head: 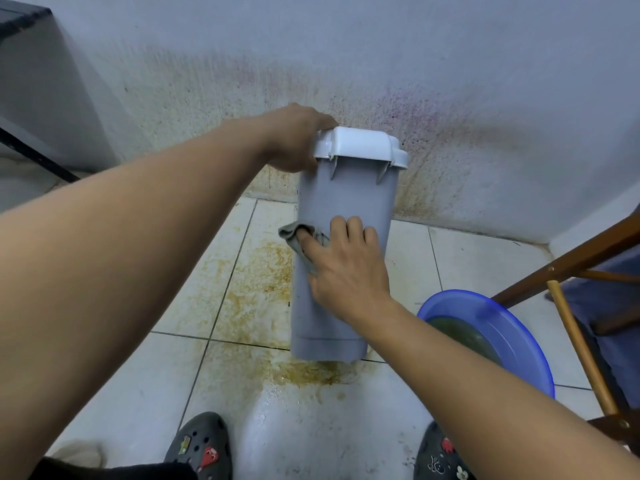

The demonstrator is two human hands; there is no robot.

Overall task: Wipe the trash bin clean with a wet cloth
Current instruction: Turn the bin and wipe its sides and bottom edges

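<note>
Both hands work: left [294,140] grips upright trash bin [341,202] (lid up), right [346,268] presses cloth [299,239] flat.

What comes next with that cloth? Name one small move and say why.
Probably drag the grey cloth down the trash bin wall toward its base. The right hand presses it mid-height against the front, the left hand steadies the white lid, and the lower wall lies below the cloth.

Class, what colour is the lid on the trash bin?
White, atop the grey trash bin; the lid shows best in the head view.
</note>
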